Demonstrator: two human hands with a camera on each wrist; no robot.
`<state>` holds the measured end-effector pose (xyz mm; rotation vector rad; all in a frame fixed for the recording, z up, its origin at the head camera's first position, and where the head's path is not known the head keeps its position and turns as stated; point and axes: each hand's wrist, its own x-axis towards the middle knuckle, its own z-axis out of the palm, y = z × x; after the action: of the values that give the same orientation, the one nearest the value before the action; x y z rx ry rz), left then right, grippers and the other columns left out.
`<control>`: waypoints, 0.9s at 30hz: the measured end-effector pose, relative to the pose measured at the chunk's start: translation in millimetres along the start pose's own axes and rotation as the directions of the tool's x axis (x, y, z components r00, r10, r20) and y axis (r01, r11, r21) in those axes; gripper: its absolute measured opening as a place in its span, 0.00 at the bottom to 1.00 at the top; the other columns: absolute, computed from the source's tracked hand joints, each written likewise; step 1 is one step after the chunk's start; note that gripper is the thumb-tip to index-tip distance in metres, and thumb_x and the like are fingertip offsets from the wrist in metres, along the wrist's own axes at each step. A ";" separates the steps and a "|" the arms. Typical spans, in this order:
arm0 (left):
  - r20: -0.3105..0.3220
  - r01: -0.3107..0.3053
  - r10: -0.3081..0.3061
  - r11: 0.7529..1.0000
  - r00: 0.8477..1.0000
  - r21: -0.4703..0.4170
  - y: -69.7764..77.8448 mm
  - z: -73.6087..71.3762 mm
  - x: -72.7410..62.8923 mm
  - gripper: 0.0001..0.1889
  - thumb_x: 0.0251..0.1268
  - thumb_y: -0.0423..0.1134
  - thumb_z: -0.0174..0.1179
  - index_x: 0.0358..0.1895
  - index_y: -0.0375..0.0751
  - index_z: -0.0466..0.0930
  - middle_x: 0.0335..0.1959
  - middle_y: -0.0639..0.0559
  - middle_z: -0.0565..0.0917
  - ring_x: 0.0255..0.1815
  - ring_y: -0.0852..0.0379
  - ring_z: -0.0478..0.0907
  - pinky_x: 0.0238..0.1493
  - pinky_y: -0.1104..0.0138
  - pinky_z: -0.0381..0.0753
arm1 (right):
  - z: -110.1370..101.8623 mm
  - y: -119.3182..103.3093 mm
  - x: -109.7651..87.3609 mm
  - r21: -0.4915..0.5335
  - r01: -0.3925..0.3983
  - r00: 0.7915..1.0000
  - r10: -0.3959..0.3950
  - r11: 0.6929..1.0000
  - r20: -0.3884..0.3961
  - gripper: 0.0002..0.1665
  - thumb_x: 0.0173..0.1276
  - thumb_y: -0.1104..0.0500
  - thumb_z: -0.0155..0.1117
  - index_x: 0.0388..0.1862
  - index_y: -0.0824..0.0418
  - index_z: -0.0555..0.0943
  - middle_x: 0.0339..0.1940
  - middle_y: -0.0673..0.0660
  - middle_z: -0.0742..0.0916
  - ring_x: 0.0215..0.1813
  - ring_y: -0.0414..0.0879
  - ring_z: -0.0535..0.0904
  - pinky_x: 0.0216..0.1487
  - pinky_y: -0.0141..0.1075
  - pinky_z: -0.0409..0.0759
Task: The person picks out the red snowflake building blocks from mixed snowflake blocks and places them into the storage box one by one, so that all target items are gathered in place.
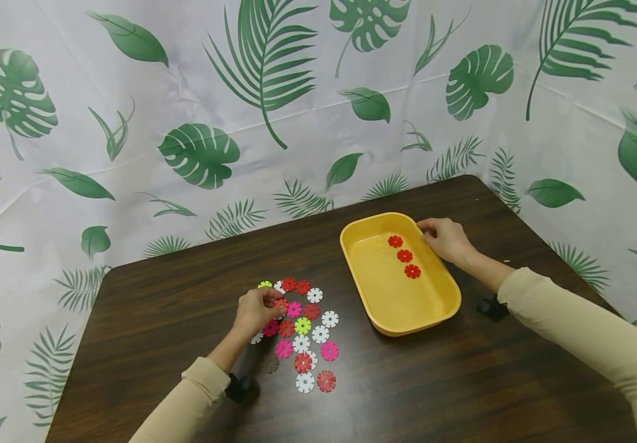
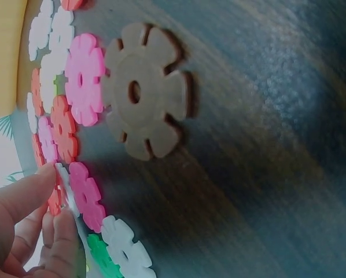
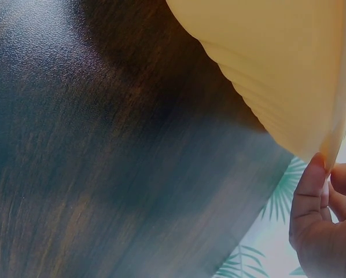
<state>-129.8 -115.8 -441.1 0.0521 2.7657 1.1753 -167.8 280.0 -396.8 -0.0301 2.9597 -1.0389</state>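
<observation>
My left hand [image 1: 254, 312] pinches a red snowflake-shaped notched disc [image 2: 55, 200] between thumb and fingers, low over a spread of similar discs. White, pink, yellow-green and red discs lie about it, such as a pink disc [image 1: 329, 351] and a white disc [image 1: 305, 383]. Nearest the left wrist camera is a brown disc [image 2: 143, 95], lying flat. With my right hand [image 1: 447, 240] I pinch the rim of a yellow tray [image 1: 376, 274] at its far right side. Three red discs [image 1: 404, 256] lie in a row inside the tray.
The dark wooden table [image 1: 185, 307] carries everything. Behind it hangs a white cloth [image 1: 296, 166] printed with green leaves, close to the table's back edge. In the left wrist view, a green disc [image 2: 103, 255] lies by a white one.
</observation>
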 end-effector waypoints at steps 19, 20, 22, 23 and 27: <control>-0.016 0.025 -0.026 0.997 1.000 -0.067 0.6 -2.7 -1.2 0.11 0.47 0.29 0.71 0.36 0.36 0.84 0.29 0.50 0.84 0.30 0.60 0.78 0.30 0.69 0.80 | -1.3 -2.2 -1.5 -0.002 -0.002 1.000 0.002 1.000 0.006 0.19 0.69 0.68 0.51 0.57 0.74 0.73 0.41 0.69 0.81 0.33 0.52 0.76 0.37 0.40 0.82; -0.014 0.029 -0.030 0.997 0.999 -0.072 0.5 -2.7 -1.1 0.11 0.47 0.29 0.71 0.36 0.37 0.84 0.29 0.50 0.84 0.30 0.60 0.78 0.30 0.70 0.79 | -1.3 -2.1 -1.6 -0.003 0.000 1.000 0.001 1.000 0.005 0.19 0.69 0.68 0.51 0.57 0.74 0.73 0.41 0.69 0.81 0.33 0.52 0.76 0.37 0.40 0.82; -0.008 0.038 -0.038 0.996 0.999 -0.084 0.5 -2.6 -1.3 0.11 0.47 0.29 0.71 0.37 0.36 0.84 0.28 0.50 0.84 0.29 0.61 0.78 0.29 0.70 0.79 | -1.2 -1.8 -1.6 -0.003 0.002 1.000 -0.002 1.000 0.003 0.19 0.69 0.68 0.51 0.57 0.75 0.73 0.42 0.69 0.82 0.33 0.53 0.76 0.37 0.40 0.82; -0.004 0.041 -0.042 0.995 0.999 -0.095 0.5 -2.6 -1.5 0.11 0.48 0.28 0.70 0.37 0.36 0.84 0.28 0.50 0.84 0.29 0.61 0.78 0.29 0.70 0.79 | -1.1 -1.7 -1.5 -0.004 0.003 1.000 -0.003 1.000 0.002 0.19 0.69 0.68 0.51 0.57 0.75 0.73 0.42 0.69 0.82 0.33 0.53 0.76 0.37 0.40 0.82; 0.021 0.065 -0.062 0.987 0.998 -0.150 0.3 -2.6 -2.4 0.10 0.50 0.27 0.68 0.38 0.34 0.83 0.29 0.48 0.84 0.27 0.61 0.78 0.28 0.70 0.78 | -0.7 -1.2 -1.2 -0.002 0.005 1.000 -0.005 1.000 0.001 0.19 0.69 0.68 0.51 0.57 0.75 0.73 0.40 0.69 0.82 0.33 0.52 0.76 0.36 0.39 0.82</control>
<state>-127.8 -117.7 -438.8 -0.0419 2.6351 1.3557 -166.5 279.5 -395.5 -0.0387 2.9617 -1.0362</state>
